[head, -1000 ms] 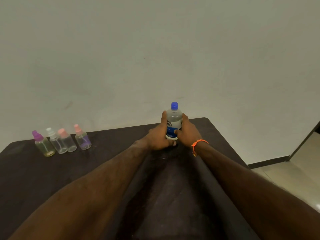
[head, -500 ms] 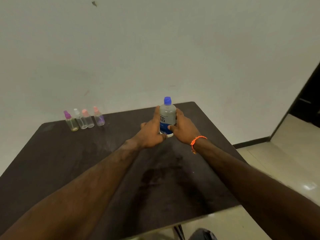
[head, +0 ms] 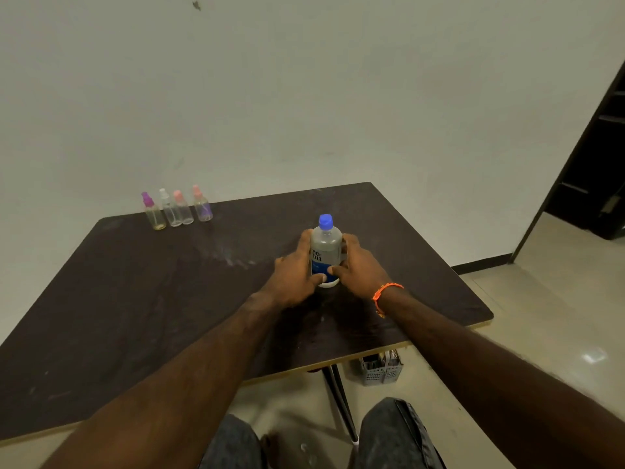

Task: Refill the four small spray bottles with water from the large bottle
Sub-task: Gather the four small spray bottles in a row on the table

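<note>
Both hands, left hand (head: 293, 278) and right hand (head: 359, 265), grip the upright large bottle (head: 325, 251); seemingly capped.

We see the left hand (head: 293, 279) and right hand (head: 359, 269) clasping the upright clear large bottle with blue cap (head: 325, 250) on the dark brown table (head: 135, 299); four small clear spray bottles (head: 177, 210) stand together at the far-left edge.

I see bare forearms with no sleeves, an orange braided wristband (head: 386, 290) (right wrist), and dark grey jeans (head: 395, 434) below.
</note>
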`<state>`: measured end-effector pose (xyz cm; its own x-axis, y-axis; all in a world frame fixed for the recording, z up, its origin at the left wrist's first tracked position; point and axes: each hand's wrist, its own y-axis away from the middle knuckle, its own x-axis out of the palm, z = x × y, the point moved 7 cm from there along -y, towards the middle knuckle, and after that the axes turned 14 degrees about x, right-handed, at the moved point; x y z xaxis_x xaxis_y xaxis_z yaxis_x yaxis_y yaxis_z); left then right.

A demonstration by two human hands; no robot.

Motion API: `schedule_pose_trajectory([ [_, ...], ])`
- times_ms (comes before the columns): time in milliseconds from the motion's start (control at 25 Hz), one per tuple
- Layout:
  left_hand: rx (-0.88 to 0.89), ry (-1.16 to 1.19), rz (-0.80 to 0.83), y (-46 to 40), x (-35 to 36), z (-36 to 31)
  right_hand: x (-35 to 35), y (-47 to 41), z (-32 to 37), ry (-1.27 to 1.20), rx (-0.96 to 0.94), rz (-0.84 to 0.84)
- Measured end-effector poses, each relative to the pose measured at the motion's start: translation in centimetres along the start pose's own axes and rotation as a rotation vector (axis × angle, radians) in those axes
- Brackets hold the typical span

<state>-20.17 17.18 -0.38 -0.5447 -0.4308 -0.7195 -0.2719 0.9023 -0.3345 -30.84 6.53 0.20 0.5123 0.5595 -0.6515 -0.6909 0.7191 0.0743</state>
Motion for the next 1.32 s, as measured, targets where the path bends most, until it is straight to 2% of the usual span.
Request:
schedule_pose_trajectory([
  [200,-0.024,0.071,-0.088,0.1,-0.1,0.7,0.5,-0.1,-0.2,-0.034,0.049,0.024],
  [360,-0.088,-0.031,0.015,0.9,-0.9,1.9,0.7,0.5,0.1,-0.028,0.02,0.065],
  [440,-0.154,-0.099,0.049,1.8,-2.9,3.5,-0.2,1.0,0.6,-0.027,-0.001,-0.078],
  [520,-0.188,-0.178,0.049,3.0,-5.7,4.9,-1.6,2.2,2.3,0.015,-0.077,-0.326],
  [600,-0.208,-0.276,0.055,4.6,-8.4,6.0,-2.2,4.5,4.9,0.141,-0.232,-0.554],
  [680,-0.233,-0.369,0.084,6.5,-10.6,7.1,-0.9,6.7,7.5,0.27,-0.424,-0.631],
  [760,-0.274,-0.454,0.114,8.7,-12.7,8.1,2.3,7.9,9.2,0.336,-0.551,-0.5],
  [800,-0.298,-0.483,0.128,9.7,-13.5,8.5,4.1,8.0,9.6,0.363,-0.551,-0.39],
  [880,-0.352,-0.53,0.152,11.6,-15.2,9.2,7.5,7.3,10.2,0.417,-0.489,-0.206],
  [1000,-0.445,-0.554,0.157,14.5,-17.5,10.3,11.9,5.1,11.2,0.572,-0.382,-0.041],
  [1120,-0.489,-0.565,0.136,16.8,-19.7,11.2,15.1,2.8,13.0,0.682,-0.334,0.049],
  [1320,-0.5,-0.565,0.096,18.9,-22.5,13.2,18.8,0.8,16.2,0.66,-0.337,0.071],
])
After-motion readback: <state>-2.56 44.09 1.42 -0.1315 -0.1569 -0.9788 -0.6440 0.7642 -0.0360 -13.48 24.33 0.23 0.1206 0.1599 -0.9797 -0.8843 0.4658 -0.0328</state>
